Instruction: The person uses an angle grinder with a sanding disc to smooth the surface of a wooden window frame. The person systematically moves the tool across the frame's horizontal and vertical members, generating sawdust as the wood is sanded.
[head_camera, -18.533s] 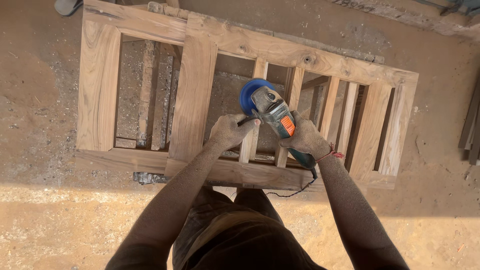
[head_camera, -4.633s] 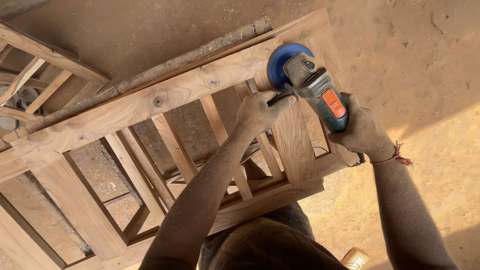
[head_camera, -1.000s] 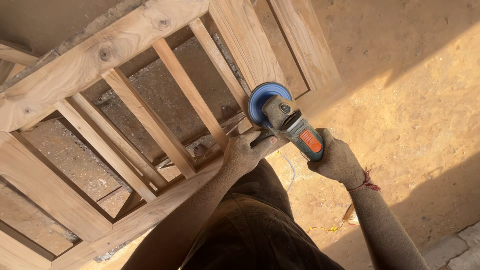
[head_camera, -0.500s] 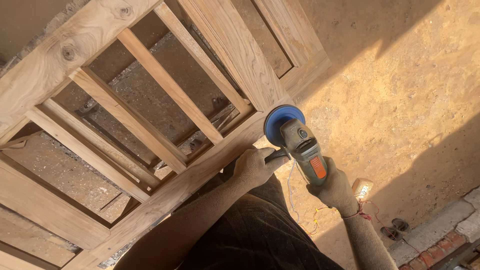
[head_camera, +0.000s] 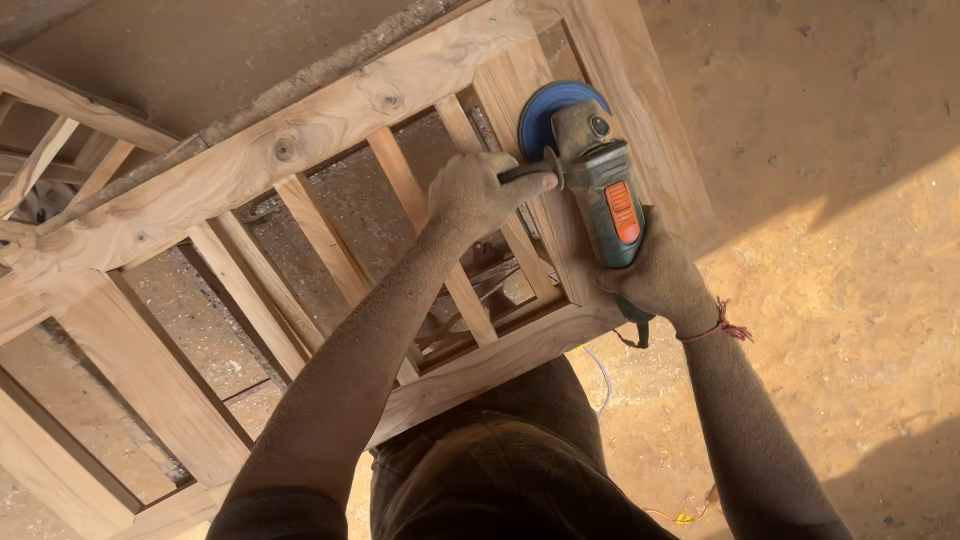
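1. Over the wooden slatted frame (head_camera: 330, 130) on the sandy ground, I see the angle grinder (head_camera: 600, 180) lying lengthwise, blue disc (head_camera: 545, 110) pointing away from the body, pressed on a wide upright board.
2. Right hand (head_camera: 655, 275) is clenched around the grinder's rear body; left hand (head_camera: 475, 190) grasps its side handle (head_camera: 525, 173).

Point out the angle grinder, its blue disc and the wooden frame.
angle grinder (head_camera: 610, 200), head view, on its orange switch panel.
blue disc (head_camera: 540, 110), head view, on its exposed left edge.
wooden frame (head_camera: 330, 125), head view, on the knotted top rail.
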